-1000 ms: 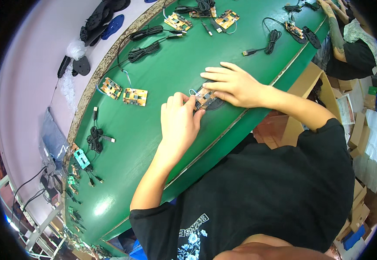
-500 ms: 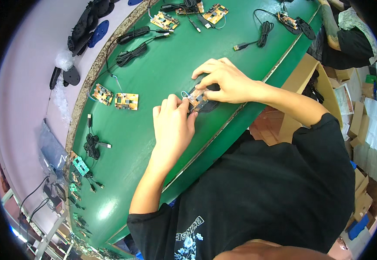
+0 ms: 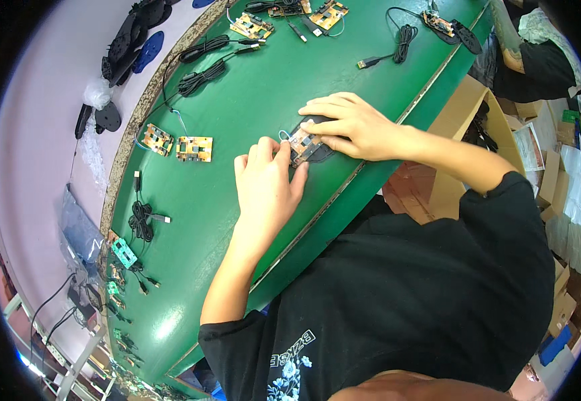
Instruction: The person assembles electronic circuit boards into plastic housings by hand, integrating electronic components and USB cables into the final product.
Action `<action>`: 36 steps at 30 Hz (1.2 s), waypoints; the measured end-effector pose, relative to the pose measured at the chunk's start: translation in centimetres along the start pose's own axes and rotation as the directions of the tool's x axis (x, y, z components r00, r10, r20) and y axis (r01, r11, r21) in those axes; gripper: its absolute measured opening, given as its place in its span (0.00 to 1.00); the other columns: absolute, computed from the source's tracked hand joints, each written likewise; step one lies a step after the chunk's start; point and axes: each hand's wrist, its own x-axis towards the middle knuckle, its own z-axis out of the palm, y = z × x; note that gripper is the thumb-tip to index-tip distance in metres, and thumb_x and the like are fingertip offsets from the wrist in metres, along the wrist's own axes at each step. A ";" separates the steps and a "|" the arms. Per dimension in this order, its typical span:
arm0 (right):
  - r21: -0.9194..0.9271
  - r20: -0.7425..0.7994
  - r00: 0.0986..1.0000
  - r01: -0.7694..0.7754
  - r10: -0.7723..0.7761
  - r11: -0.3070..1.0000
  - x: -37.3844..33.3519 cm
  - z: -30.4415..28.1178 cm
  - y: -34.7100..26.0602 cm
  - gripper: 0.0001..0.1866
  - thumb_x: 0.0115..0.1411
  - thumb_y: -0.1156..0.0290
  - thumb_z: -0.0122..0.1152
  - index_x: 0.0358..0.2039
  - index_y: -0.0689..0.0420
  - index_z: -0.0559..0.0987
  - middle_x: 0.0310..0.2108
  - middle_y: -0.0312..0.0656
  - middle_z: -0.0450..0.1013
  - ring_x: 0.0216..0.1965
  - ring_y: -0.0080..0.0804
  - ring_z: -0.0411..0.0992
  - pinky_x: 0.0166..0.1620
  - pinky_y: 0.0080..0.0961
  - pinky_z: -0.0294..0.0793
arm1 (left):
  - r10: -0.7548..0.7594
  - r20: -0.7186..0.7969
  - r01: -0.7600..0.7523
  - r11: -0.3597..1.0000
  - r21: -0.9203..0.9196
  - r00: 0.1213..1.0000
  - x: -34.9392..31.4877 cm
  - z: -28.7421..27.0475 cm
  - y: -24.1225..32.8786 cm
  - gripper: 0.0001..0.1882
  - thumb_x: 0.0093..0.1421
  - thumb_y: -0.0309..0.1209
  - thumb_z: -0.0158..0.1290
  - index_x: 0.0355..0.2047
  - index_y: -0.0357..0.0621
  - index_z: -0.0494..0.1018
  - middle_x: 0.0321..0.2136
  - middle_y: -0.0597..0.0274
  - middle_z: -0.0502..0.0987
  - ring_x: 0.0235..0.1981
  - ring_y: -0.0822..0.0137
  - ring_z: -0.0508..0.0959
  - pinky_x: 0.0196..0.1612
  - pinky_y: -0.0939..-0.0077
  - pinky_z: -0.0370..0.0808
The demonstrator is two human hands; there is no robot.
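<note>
1. On the glossy green table [image 3: 197,247], at 12 o'clock, a brown rectangular circuit board [image 3: 300,147] with pale wire loop [image 3: 283,134] overlies a black base [image 3: 322,156].
2. Left hand [image 3: 265,179] pinches its 7-o'clock corner.
3. Right hand [image 3: 357,128] spreads fingers across.

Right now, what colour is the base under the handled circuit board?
The base is black, seen best in the head view.

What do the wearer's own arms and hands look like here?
The left hand and right hand are ungloved, and no watch or bracelet shows on either wrist. The forearms are uncovered below the loose short sleeves of a plain-woven-looking black T-shirt, which has white lettering and a blue flower print.
</note>
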 end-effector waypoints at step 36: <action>0.044 0.016 1.000 0.015 -0.016 0.999 23.6 2.1 -3.6 0.17 0.56 0.68 0.65 0.46 0.60 0.80 0.42 0.48 0.78 0.41 0.41 0.78 0.48 0.34 0.77 | -0.454 -0.512 0.204 0.858 -0.471 0.729 -10.8 0.5 -11.3 0.03 0.58 0.27 0.61 0.29 0.40 0.80 0.20 0.61 0.75 0.17 0.69 0.72 0.23 0.75 0.69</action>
